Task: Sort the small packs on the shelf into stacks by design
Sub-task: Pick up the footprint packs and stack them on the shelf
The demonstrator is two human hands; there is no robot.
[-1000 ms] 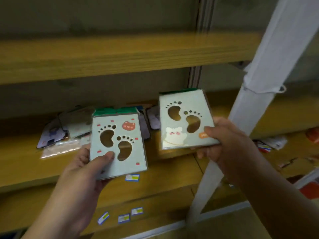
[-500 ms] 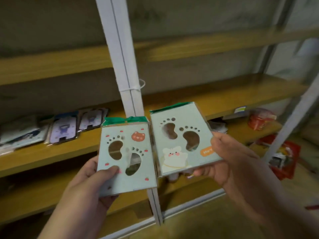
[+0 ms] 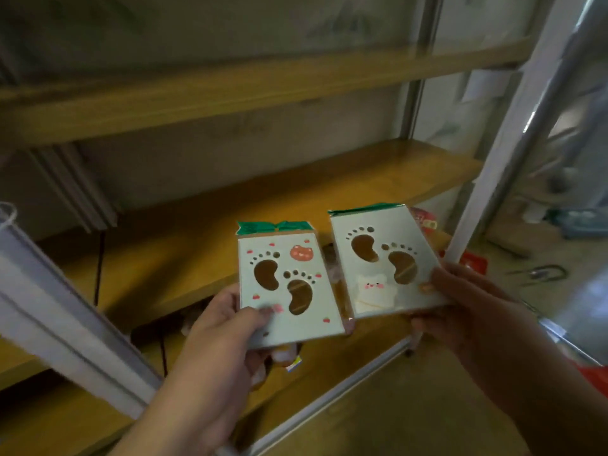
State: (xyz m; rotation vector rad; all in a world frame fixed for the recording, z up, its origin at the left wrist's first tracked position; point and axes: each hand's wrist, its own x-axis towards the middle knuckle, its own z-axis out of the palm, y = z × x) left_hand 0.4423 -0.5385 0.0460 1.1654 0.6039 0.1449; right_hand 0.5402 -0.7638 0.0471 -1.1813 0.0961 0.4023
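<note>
Head view shows us our left hand [image 3: 227, 327] holding a pack with a red bear [image 3: 284, 284], thumb on its front. Our right hand [image 3: 473, 311] pinches a pack with a white bear [image 3: 385, 261] by its corner. We hold both side by side before the wooden shelf [image 3: 184, 245].
</note>
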